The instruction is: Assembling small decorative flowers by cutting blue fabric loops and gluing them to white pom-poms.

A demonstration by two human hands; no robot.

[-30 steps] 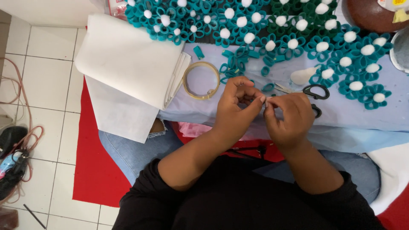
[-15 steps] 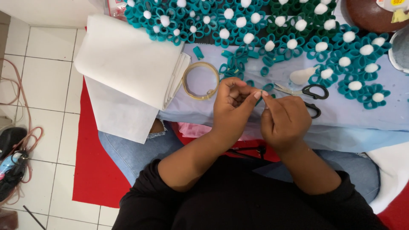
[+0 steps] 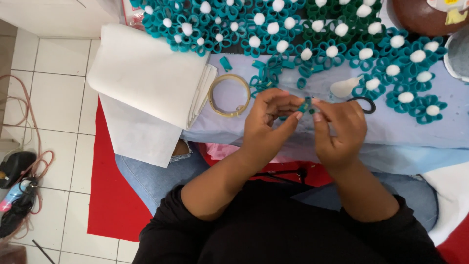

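My left hand point(image 3: 267, 121) and my right hand point(image 3: 340, 128) meet fingertip to fingertip over a pale blue cloth point(image 3: 410, 128). Between them they pinch a small teal felt loop point(image 3: 307, 104). Loose teal felt loops point(image 3: 264, 78) lie just beyond my left hand. My right hand covers most of a pair of black-handled scissors point(image 3: 365, 104). A wooden embroidery hoop point(image 3: 229, 95) lies left of my left hand.
Many teal felt flowers with white pompom centres point(image 3: 342, 44) fill the far side. A folded white fabric sheet point(image 3: 146, 78) hangs off the left. A white teardrop piece point(image 3: 344, 87) lies on the cloth. A glue gun with a cord point(image 3: 17, 188) sits on the tiled floor.
Both hands moved a little farther from me. A teal felt loop now shows between the fingertips, and my right hand has shifted over the scissors.
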